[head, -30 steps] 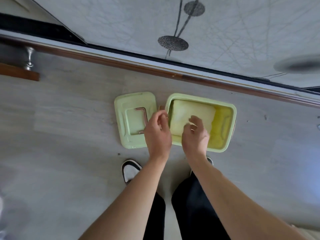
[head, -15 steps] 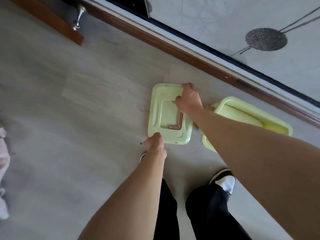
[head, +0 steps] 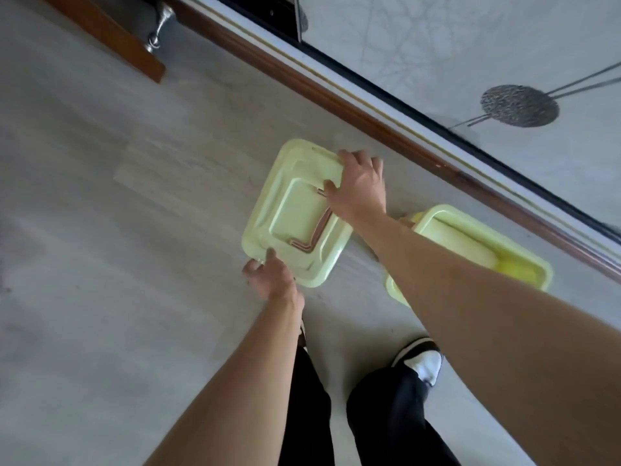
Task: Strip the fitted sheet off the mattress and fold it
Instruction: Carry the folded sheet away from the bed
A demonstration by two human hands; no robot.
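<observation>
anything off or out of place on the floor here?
Nothing spilled or damaged. The lid lies on the floor beside the open bin, not on it; left hand and right hand grip its opposite edges.

The right forearm hides the near corner of the open box. The left shoe is mostly behind the left wrist. Fingers of the right hand are motion-blurred.
</observation>
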